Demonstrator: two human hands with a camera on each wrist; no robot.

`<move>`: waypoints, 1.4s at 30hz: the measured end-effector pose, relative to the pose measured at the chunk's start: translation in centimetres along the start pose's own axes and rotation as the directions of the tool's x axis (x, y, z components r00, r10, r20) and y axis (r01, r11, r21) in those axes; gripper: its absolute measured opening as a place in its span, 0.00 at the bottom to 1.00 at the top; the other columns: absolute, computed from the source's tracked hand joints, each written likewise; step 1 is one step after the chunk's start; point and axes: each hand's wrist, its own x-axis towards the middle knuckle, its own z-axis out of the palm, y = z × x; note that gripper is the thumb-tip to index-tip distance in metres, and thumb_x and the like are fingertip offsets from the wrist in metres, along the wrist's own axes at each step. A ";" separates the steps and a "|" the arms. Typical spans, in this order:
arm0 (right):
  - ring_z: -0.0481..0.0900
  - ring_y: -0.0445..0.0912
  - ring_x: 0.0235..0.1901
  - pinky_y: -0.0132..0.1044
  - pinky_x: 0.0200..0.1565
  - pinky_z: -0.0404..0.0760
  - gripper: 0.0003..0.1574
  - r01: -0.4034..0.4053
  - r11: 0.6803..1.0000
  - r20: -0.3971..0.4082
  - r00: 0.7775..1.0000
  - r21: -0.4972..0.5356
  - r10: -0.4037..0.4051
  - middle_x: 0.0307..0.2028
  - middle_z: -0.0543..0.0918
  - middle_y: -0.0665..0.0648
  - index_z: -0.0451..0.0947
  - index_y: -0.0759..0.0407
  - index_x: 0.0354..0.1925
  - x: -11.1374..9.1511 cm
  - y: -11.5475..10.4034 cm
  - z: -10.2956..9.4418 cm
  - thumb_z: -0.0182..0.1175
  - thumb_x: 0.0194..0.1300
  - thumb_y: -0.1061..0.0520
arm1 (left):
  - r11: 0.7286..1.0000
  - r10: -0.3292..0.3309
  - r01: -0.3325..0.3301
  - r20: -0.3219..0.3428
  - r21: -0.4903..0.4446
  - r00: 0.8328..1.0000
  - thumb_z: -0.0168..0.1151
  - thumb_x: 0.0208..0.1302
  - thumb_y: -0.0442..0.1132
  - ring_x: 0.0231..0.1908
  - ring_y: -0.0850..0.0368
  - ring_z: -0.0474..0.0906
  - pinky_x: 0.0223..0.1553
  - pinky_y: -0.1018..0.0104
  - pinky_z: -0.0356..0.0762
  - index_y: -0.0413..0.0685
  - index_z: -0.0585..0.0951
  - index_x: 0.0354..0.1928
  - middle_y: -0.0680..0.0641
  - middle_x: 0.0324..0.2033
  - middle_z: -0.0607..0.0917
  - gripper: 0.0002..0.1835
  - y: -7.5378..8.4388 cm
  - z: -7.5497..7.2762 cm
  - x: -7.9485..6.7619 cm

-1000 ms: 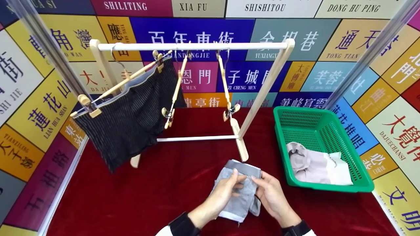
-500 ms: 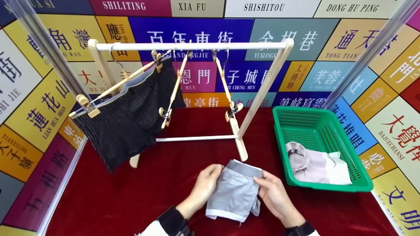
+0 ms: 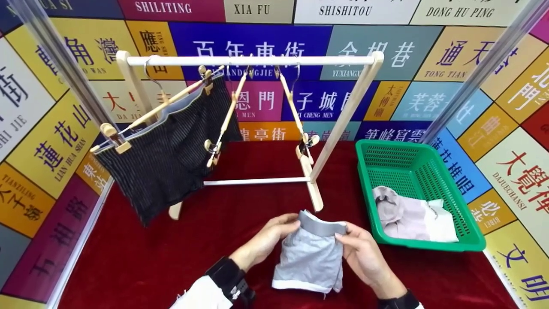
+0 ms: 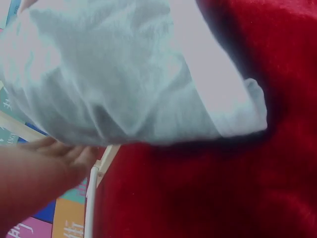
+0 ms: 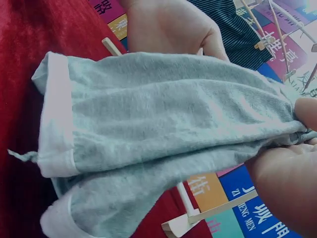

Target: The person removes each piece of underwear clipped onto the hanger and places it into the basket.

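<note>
Small grey shorts (image 3: pixel 308 257) with a darker grey waistband (image 3: pixel 319 226) and white leg hems are held up by both hands in the head view. My left hand (image 3: pixel 270 236) pinches the left end of the waistband, thumb in front. At the right end, my right hand (image 3: pixel 364 253) grips the band between thumb and fingers. The band's opening faces up and sags slightly in the middle. In the right wrist view the two leg openings, edged with a white hem (image 5: pixel 57 114), hang down, and a loose thread trails from one.
Behind the hands stands a hanger rack (image 3: pixel 257 61). Black striped shorts (image 3: pixel 171 150) hang clipped at its left, beside two bare clip hangers (image 3: pixel 231 113). A green basket (image 3: pixel 429 245) at the right holds a pale garment (image 3: pixel 411 216). Red cloth (image 3: pixel 141 262) covers the table.
My left hand has moved from in front of the shorts to the waistband's left end. The shorts now hang straighter with the band spread between both hands. The bare hangers have swung slightly.
</note>
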 end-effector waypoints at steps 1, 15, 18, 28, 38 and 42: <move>0.84 0.44 0.45 0.34 0.51 0.83 0.18 0.005 1.000 0.006 1.000 0.001 -0.005 0.45 0.87 0.54 0.82 0.60 0.52 -0.1 -0.1 0.0 0.48 0.76 0.71 | 1.000 -0.005 0.006 0.035 -0.029 0.999 0.59 0.74 0.44 0.62 0.50 0.76 0.72 0.50 0.62 0.31 0.71 0.71 0.42 0.60 0.83 0.31 -0.1 0.0 0.1; 0.84 0.45 0.44 0.35 0.49 0.83 0.18 0.027 1.000 -0.042 0.999 -0.001 -0.027 0.44 0.86 0.56 0.81 0.60 0.52 -0.4 -0.2 -1.0 0.46 0.77 0.70 | 0.957 0.029 -0.001 0.094 -0.290 0.995 0.64 0.68 0.29 0.41 0.59 0.85 0.46 0.67 0.82 0.35 0.83 0.54 0.47 0.42 0.89 0.14 -1.0 -0.6 0.1; 0.85 0.44 0.45 0.35 0.49 0.84 0.18 0.026 0.999 -0.062 0.998 -0.028 -0.028 0.45 0.87 0.56 0.81 0.61 0.52 -0.4 -0.1 -1.4 0.48 0.76 0.71 | 0.963 0.057 -0.047 0.031 -0.266 0.998 0.66 0.67 0.28 0.38 0.59 0.85 0.41 0.68 0.82 0.36 0.85 0.50 0.47 0.39 0.90 0.11 -0.8 -0.6 -0.2; 0.86 0.43 0.41 0.34 0.44 0.85 0.18 0.041 0.919 0.011 0.999 -0.393 -0.040 0.45 0.90 0.55 0.80 0.75 0.57 0.5 -1.4 -2.5 0.60 0.71 0.69 | 0.972 0.227 -0.218 -0.102 0.089 0.969 0.73 0.62 0.29 0.30 0.63 0.78 0.32 0.72 0.77 0.31 0.87 0.45 0.52 0.30 0.87 0.11 0.9 0.8 -1.1; 0.85 0.41 0.37 0.33 0.39 0.84 0.14 0.173 0.739 0.259 0.966 -0.651 0.002 0.42 0.89 0.56 0.86 0.64 0.54 1.6 -2.7 -2.4 0.64 0.72 0.63 | 0.949 0.263 -0.257 -0.013 0.181 0.965 0.73 0.62 0.27 0.33 0.63 0.82 0.34 0.71 0.80 0.36 0.90 0.45 0.50 0.35 0.90 0.10 1.8 2.1 -0.9; 0.86 0.41 0.36 0.33 0.38 0.84 0.14 0.178 0.719 0.279 0.960 -0.672 0.023 0.41 0.90 0.56 0.86 0.63 0.53 1.9 -2.7 -2.1 0.65 0.72 0.63 | 0.943 0.269 -0.268 0.023 0.198 0.963 0.73 0.62 0.28 0.34 0.63 0.82 0.35 0.72 0.80 0.37 0.90 0.45 0.48 0.37 0.91 0.09 2.0 2.4 -0.9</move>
